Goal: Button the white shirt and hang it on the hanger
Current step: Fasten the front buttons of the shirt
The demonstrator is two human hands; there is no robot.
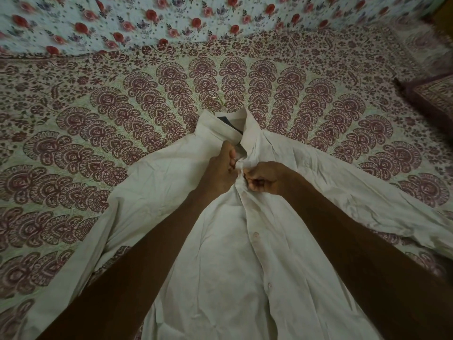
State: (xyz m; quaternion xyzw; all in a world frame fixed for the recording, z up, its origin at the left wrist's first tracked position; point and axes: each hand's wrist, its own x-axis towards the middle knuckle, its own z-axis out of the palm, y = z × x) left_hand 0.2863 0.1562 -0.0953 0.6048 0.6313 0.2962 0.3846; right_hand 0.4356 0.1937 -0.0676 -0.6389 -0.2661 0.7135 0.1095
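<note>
The white shirt [232, 266] lies face up on the bed, collar away from me and sleeves spread to both sides. Two buttons show along its front placket, lower down. My left hand [221, 168] pinches the placket edge just below the collar. My right hand [261, 180] pinches the facing edge right beside it, fingers curled into the cloth. The two hands almost touch at the upper chest. A thin gold hanger hook [215, 103] pokes out beyond the collar; the rest of the hanger is hidden inside the shirt.
A patterned maroon and cream bedspread [98, 143] covers the bed under the shirt. A floral sheet with red roses [147, 18] lies across the far side. A patterned pillow [434, 96] sits at the right edge.
</note>
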